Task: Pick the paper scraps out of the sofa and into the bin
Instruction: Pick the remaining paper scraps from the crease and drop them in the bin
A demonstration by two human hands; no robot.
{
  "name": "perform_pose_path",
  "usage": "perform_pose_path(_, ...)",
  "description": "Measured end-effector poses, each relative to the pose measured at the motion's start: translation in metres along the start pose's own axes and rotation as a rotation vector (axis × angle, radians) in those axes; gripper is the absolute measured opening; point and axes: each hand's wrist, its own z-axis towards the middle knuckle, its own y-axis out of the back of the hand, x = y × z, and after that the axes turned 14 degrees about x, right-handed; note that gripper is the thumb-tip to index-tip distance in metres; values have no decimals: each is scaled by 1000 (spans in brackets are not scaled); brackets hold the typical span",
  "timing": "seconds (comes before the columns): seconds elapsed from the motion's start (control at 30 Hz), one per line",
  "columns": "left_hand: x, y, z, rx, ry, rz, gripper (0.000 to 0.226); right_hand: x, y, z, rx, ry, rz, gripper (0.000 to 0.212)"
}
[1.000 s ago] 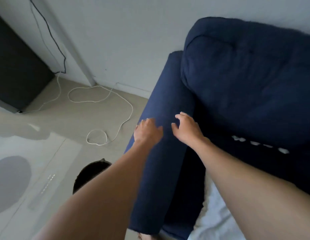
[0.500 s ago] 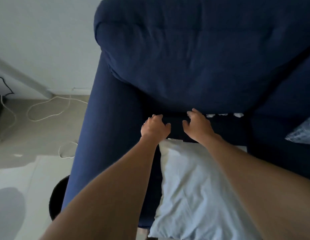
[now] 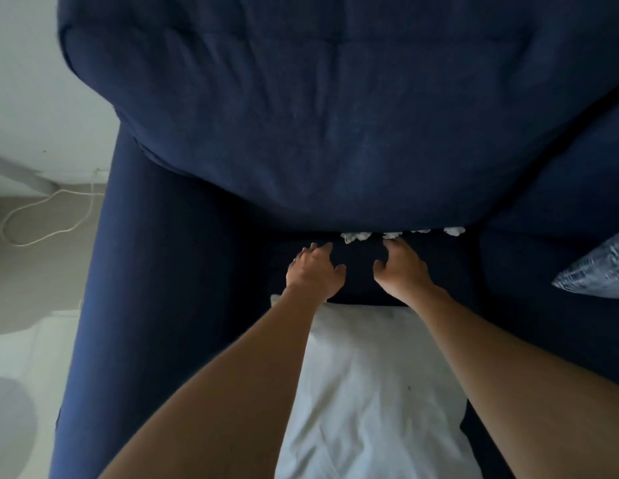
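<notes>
Pale grey floor (image 3: 42, 271) and a white wall (image 3: 24, 81) show at the left of the head view, with a thin white cord (image 3: 48, 216) looped on the floor. A navy blue fabric sofa (image 3: 162, 288) fills most of the frame, its plump back cushion (image 3: 283, 115) overhanging the seat. Crumpled white paper scraps (image 3: 356, 236) sit in a row in the crease between back cushion and seat. A white pillow (image 3: 363, 392) lies on the seat beneath both bare forearms, and a blue-and-white patterned cushion (image 3: 598, 271) pokes in at the right edge. The left hand (image 3: 315, 271) hovers with fingers loosely spread, holding nothing. The right hand (image 3: 401, 267), also spread and empty, has its fingertips (image 3: 392, 243) just beside the scraps.
</notes>
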Motion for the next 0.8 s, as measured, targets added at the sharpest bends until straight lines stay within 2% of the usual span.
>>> perform_pose_path(0.17,-10,-21,63,64,-39,13,62,-21,-7,47,5,5,38,41)
perform_pose_path(0.43,-14,-52,144,68,-64,137,66,-63,-23,116,29,-30,29,57)
perform_pose_path(0.8,-11,-60,169,-13,-68,192,68,-69,-28,142,-34,-49,-96,54)
